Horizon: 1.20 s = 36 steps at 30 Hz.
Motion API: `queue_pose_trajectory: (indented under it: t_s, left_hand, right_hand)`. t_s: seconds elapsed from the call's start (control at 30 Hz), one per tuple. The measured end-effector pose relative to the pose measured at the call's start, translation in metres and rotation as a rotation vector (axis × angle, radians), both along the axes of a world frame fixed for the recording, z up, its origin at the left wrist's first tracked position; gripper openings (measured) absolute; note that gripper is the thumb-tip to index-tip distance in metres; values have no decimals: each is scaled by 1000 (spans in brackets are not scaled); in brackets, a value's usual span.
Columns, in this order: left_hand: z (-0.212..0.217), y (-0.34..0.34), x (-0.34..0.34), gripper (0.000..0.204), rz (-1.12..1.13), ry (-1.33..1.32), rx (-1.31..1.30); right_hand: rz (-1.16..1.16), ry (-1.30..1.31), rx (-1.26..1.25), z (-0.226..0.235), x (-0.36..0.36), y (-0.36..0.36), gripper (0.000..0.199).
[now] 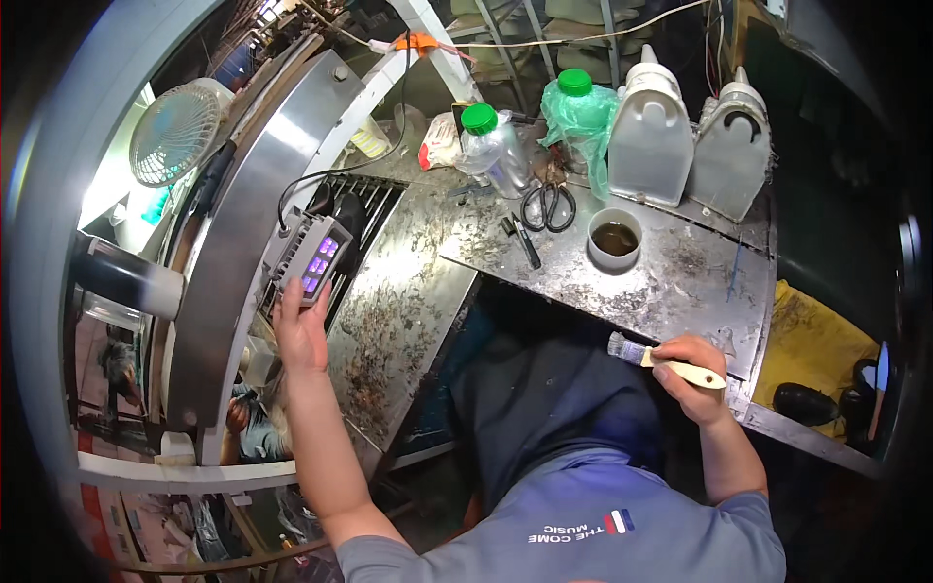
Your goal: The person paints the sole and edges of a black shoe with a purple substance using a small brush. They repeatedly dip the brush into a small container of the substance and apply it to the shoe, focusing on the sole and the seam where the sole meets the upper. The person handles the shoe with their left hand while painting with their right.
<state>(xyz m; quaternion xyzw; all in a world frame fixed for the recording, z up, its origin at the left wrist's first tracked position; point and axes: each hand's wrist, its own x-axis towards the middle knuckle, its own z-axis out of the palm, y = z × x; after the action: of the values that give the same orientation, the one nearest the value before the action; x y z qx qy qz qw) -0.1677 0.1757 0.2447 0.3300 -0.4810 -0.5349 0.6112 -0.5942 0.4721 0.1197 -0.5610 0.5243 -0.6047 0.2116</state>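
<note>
My right hand [694, 381] grips a brush [636, 352].
My left hand [302, 336] touches a lamp [313, 255]; I can't tell if it holds the hidden back.

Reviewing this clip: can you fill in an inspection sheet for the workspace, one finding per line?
Surface: metal table, marked with dark and brown stains.
Job's things: paintbrush in hand, bristles toward the left; white cup upright, dark liquid inside; lamp lit purple.
Clutter: scissors beside a black pen; two green-capped bottles; two white jugs behind the cup.
Hands: right hand grips the paintbrush by its handle; left hand touches the lamp's lower end, grip unclear.
Cables: black cord at the lamp; pale cord overhead.
Surroundings: fan at left.
</note>
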Motion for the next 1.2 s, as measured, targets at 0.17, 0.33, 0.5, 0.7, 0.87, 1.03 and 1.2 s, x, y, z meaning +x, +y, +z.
queue_pose_trajectory:
  t_s: [0.17,0.33,0.5,0.7,0.87,1.03,1.2]
  left_hand:
    - [-5,-4,-6,39,134,-10,26]
    - [-1,-1,-17,45,199,-19,50]
    - [1,2,-24,52,189,-26,57]
    - [3,4,-16,48,157,-73,116]
    - [-1,5,2,50,73,-100,113]
    - [-10,-2,10,61,55,-77,23]
    - [-64,25,6,59,207,74,19]
  right_hand:
    - [-59,-62,42,-10,-4,21,22]
    - [-84,-71,51,-3,1,32,22]
    - [-106,-10,14,3,4,36,22]
    - [-115,58,20,1,10,42,21]
    - [-116,92,17,7,22,45,22]
    - [-165,105,-24,9,25,50,22]
    - [-219,279,-110,3,17,54,24]
